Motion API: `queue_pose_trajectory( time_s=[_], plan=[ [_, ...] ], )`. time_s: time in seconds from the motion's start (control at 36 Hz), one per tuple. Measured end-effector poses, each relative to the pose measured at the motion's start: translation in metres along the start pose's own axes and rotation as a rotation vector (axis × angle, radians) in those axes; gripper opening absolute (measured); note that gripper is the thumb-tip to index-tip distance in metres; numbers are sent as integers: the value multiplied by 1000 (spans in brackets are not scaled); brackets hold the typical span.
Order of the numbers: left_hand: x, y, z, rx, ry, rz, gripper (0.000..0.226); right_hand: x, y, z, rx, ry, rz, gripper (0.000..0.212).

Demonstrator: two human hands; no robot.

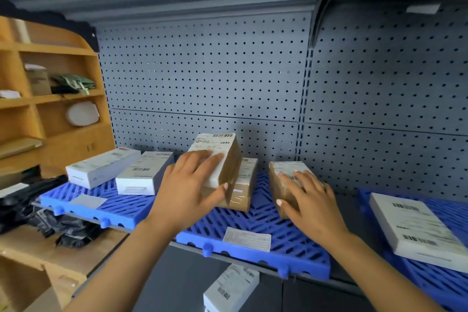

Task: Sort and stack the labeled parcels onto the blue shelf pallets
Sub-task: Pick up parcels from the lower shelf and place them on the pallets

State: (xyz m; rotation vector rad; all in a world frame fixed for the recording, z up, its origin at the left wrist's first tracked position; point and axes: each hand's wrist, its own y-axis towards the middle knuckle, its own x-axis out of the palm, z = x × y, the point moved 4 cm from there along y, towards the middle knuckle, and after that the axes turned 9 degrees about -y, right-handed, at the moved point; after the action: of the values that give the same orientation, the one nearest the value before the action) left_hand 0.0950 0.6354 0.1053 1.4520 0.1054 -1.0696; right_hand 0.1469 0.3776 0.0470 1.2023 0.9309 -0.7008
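My left hand (188,185) grips the tilted parcel (217,144), which leans on a flat parcel (243,195) on the middle blue pallet (253,220). Just beside it, my right hand (311,200) clasps another brown parcel (275,183). My hands are apart.

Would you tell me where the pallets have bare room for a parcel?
Free: front of the middle pallet, around its label; front of the left pallet, beside its slip. Crowded: back of the middle pallet, where the left hand grips the tilted parcel, the right hand the right parcel.
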Motion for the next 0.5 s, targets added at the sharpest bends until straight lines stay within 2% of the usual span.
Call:
queue_pose_trajectory(
  time_s=[0.36,0.5],
  plan=[
    [32,53,2,79,48,-135,62,-16,-10,-1,-17,-12,100,55],
    [35,69,-2,76,42,-262,73,-16,-17,-5,-9,-52,93,52]
  ],
)
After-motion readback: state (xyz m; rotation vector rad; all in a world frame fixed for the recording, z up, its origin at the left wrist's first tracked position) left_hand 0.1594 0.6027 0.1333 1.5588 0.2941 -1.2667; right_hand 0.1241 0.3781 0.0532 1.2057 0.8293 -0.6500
